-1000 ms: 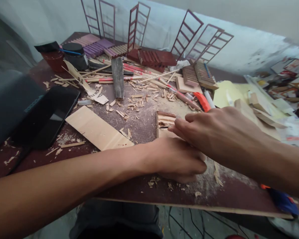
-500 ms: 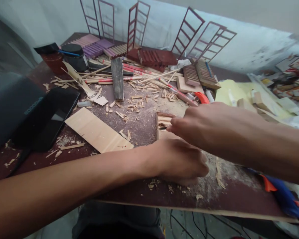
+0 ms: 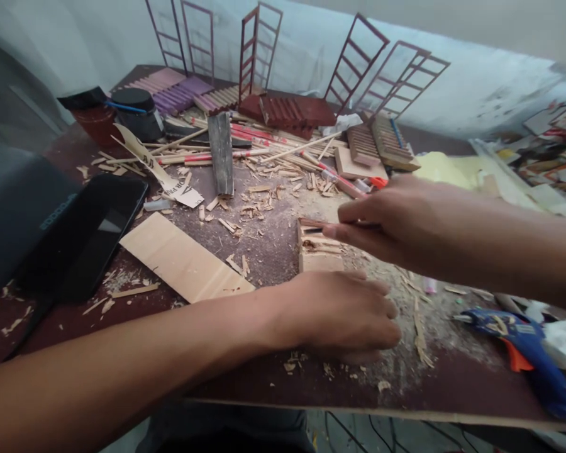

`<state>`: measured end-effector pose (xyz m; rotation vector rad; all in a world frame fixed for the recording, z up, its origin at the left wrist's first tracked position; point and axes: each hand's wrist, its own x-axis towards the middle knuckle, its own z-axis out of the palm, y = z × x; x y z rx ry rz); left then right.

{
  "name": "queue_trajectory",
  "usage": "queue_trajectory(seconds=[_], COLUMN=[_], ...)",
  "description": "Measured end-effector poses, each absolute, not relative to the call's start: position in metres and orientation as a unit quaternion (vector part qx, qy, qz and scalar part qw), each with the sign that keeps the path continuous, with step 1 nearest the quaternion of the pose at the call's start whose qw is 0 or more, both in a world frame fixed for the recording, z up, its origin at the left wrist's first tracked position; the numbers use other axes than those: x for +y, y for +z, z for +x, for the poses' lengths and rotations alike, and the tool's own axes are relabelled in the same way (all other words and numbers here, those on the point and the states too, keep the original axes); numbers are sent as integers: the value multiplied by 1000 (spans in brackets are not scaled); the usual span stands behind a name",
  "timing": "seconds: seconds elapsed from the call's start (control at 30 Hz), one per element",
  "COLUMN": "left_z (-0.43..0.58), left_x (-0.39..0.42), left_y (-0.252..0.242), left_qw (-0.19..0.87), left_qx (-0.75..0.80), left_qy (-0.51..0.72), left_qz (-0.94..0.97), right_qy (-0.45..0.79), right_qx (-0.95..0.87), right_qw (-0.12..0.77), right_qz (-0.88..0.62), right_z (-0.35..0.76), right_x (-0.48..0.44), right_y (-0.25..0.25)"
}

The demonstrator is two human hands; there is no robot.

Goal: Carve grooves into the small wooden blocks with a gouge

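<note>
A small pale wooden block with grooves across it and a reddish-brown far edge lies on the dark table. My left hand rests over its near end, fingers bent down and their tips hidden, holding it against the table. Above the far right part of the block is my right hand, its fingers closed in a pinch round a slim dark tool whose thin end reaches into a groove. Most of that tool is covered by the fingers, so its exact kind is unclear.
A flat wooden board and a black phone lie left. A blue glue gun is at right. Wood shavings, sticks, a dark wedge-shaped piece, jars and small ladder-like frames occupy the far side.
My right hand has shifted slightly and lifted off the block, uncovering more of its grooves. My left hand stays on the block, fingers a little less curled. The glue gun shows more fully.
</note>
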<state>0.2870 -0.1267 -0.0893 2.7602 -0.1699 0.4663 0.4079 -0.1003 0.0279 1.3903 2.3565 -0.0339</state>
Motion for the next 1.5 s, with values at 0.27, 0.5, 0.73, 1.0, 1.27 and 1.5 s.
queue_trajectory(seconds=[0.27, 0.5, 0.73, 1.0, 1.27, 1.5], left_z=[287, 286, 286, 264, 201, 187], left_x=[-129, -129, -131, -116, -85, -83], left_y=[-94, -92, -89, -64, -52, -44], left_qw=[130, 119, 101, 33, 122, 103], left_qx=[-47, -59, -65, -6, 141, 225], left_qy=[179, 197, 181, 218, 117, 107], left_qz=[974, 971, 976, 975, 975, 963], right_qy=[-124, -120, -114, -57, -54, -156], right_qx=[837, 807, 811, 746, 727, 744], right_qw=[168, 170, 80, -31, -374, -360], right_qz=[506, 552, 568, 663, 574, 541], right_z=[433, 481, 478, 464, 443, 452], right_x=[-118, -130, -137, -122, -115, -118], right_y=[-3, -4, -3, 0, -43, -58])
